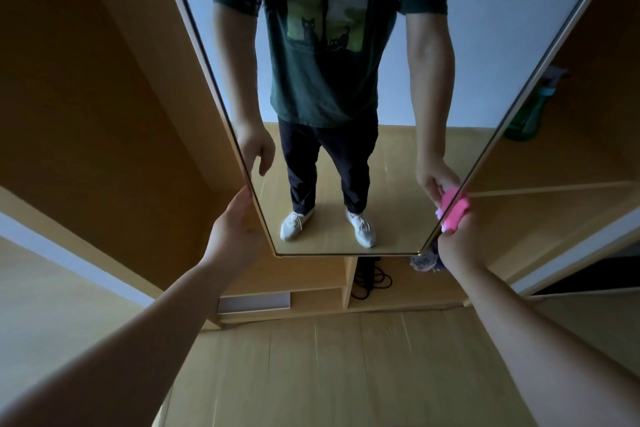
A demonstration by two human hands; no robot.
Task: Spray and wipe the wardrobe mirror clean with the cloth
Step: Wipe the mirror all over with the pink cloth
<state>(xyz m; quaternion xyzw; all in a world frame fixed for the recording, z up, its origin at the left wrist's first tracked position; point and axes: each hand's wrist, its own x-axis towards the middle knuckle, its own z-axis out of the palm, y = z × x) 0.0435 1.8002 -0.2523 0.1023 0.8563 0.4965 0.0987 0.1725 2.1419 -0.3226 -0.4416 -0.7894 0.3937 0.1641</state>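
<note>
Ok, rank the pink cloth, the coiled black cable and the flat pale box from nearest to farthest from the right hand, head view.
1. Pink cloth, gripped in the right hand.
2. Coiled black cable, lower shelf, leftward.
3. Flat pale box, far-left shelf.

**A:** What sits in the low compartments?

**B:** A black cable (372, 279) lies in loose loops in the one just right of the upright divider (349, 282). Left of the divider, a flat pale box (254, 302) lies on the lower shelf.

**A:** And further right?

**B:** A bluish-purple bundle (424, 262), partly hidden. I can't tell what it is. Higher up, a wooden shelf board (554, 189) runs off to the right.

**A:** What else?

**B:** There's a light wooden floor (346, 374) in front, a tall wooden panel (86, 97) in shade on the left, and a pale strip of wall (69, 260) below it.
</note>
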